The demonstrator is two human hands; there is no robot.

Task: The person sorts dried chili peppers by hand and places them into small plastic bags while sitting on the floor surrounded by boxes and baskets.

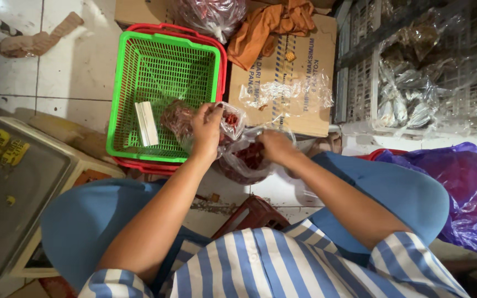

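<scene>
**Tight little bagging corner on the floor**

The left hand (206,128) pinches the rim of a small clear bag (231,121) of red chillies, fingers clamped on the plastic. The right hand (274,145) is curled into a bigger chilli bag (244,160); its grip can't be made out. Green basket (161,88) sits just beside, cardboard box (293,83) ahead, purple bag (465,187) crowding the right.

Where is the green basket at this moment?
In the head view the green basket sits upper left of centre on the floor, nested in a red basket, left of a cardboard box and just beyond the left hand.
</scene>
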